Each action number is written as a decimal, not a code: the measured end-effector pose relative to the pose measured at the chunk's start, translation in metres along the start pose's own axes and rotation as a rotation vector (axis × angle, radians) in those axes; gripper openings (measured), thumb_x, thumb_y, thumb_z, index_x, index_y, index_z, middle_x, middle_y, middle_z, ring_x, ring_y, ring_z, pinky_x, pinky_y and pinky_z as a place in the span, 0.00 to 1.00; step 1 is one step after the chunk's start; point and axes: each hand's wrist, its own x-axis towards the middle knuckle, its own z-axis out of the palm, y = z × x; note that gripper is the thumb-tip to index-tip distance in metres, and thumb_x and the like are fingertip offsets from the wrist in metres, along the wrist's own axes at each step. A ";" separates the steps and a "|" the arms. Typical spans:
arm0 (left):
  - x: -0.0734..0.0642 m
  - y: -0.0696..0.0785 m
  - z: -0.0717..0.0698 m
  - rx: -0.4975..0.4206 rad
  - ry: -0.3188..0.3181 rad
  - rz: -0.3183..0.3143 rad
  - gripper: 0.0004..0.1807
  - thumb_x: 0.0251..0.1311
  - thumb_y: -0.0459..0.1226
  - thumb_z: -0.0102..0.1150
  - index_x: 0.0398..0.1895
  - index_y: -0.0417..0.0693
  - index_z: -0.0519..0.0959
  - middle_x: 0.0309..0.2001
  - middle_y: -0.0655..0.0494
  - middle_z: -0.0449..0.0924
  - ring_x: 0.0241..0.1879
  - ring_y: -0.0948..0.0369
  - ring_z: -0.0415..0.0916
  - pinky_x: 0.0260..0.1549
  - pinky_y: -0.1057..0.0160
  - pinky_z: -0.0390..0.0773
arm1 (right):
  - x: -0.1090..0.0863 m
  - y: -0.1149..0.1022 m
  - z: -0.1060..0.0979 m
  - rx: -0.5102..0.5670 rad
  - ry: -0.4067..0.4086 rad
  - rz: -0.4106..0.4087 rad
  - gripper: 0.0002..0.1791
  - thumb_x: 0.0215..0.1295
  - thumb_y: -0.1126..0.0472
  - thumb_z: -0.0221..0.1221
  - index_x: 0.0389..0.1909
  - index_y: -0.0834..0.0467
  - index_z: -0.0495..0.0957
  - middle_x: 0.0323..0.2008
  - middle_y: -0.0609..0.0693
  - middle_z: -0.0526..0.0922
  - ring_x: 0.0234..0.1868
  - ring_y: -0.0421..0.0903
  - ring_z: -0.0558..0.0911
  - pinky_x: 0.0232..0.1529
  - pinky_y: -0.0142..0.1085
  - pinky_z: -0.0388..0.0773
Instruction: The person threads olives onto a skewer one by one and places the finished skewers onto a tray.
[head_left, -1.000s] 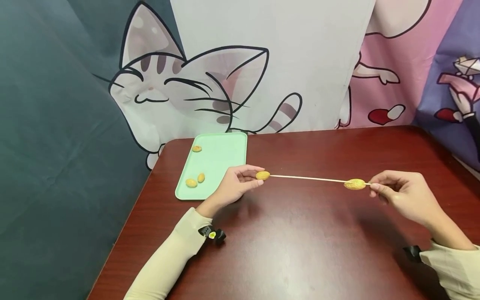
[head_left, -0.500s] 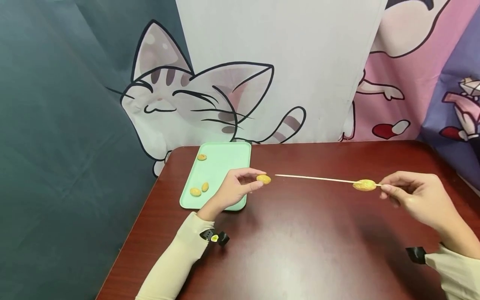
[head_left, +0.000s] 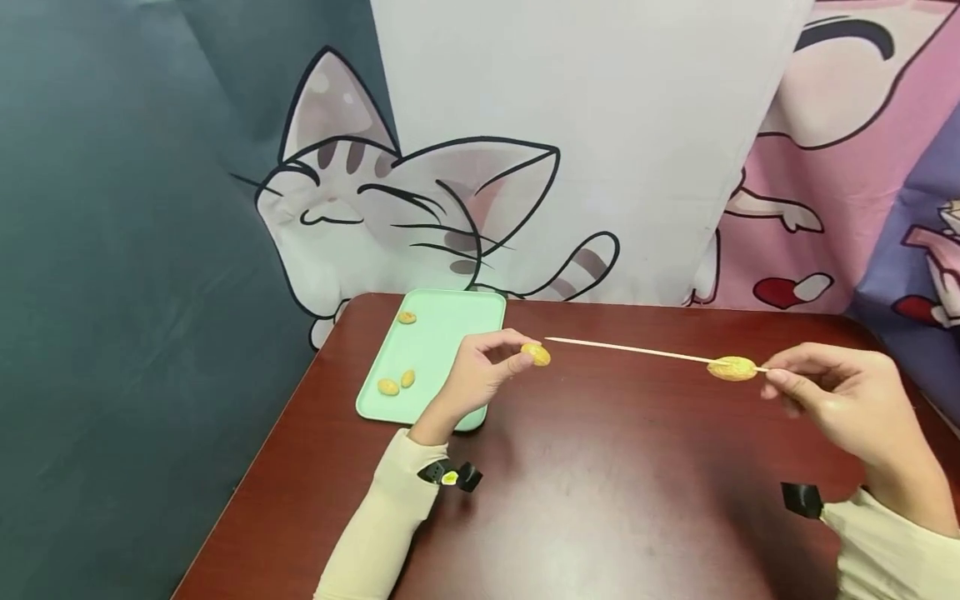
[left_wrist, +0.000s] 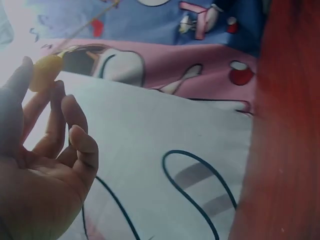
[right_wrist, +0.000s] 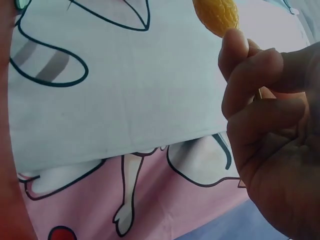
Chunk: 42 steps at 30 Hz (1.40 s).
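A small yellow oval fruit, possibly preserved, is pinched between thumb and fingers of my left hand. My right hand pinches a thin wooden skewer by its near end, holding it almost level above the table. One wrinkled yellow fruit is threaded on the skewer beside the right fingertips; the right wrist view shows its ridged skin. The skewer's bare tip points left, close to the upper edge of the left hand's fruit. Whether they touch, I cannot tell.
On a light green tray left of centre lie three more yellow fruits, one at the far end and two nearer. Beneath is a dark red wooden table. Behind it hangs a cloth printed with cartoon figures.
A second ago the left hand's fruit sat at the skewer's tip; half a second ago a gap separated them. Now the tip is near the fruit again, slightly above it. The head view has shifted.
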 end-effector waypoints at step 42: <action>0.048 -0.022 0.009 -0.125 0.077 -0.076 0.16 0.53 0.16 0.62 0.46 0.26 0.76 0.46 0.35 0.81 0.46 0.38 0.81 0.35 0.62 0.85 | 0.016 0.036 0.008 -0.092 -0.026 0.039 0.13 0.60 0.80 0.60 0.28 0.58 0.81 0.18 0.38 0.82 0.13 0.35 0.72 0.11 0.31 0.63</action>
